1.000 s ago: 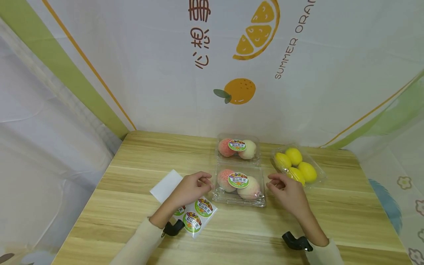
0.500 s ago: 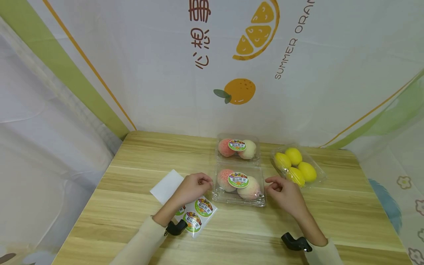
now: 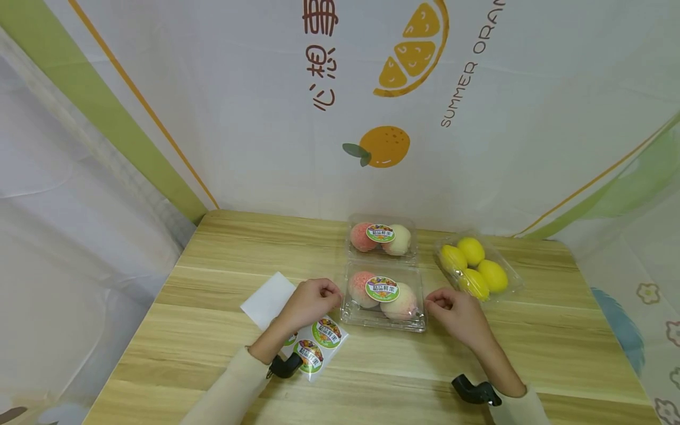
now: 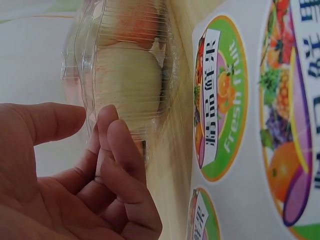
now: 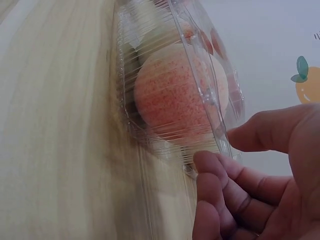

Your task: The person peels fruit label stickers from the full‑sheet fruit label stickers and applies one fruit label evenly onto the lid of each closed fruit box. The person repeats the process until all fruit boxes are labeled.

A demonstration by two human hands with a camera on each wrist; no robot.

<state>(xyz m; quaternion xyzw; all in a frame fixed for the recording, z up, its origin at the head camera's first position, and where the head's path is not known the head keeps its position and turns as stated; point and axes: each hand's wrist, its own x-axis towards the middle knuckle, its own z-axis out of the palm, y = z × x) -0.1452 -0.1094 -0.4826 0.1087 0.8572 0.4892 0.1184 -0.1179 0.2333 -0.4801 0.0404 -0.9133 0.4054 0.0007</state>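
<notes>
Two hands flank near clamshell box (image 3: 383, 295) mid-bench | left hand (image 3: 310, 301) fingers curled, touching box's left wall | right hand (image 3: 458, 311) curled at right rim, holding nothing | thin, light, slippery plastic, likely flexes; grip both side rims

place: staged fruit-packing stall
backdrop: orange-print cloth (image 3: 404, 65), far and both sides
table: wood top (image 3: 223, 260)
goods: boxed peaches (image 3: 381, 295), lemons (image 3: 475, 265), label sheet (image 3: 316, 345)
</notes>
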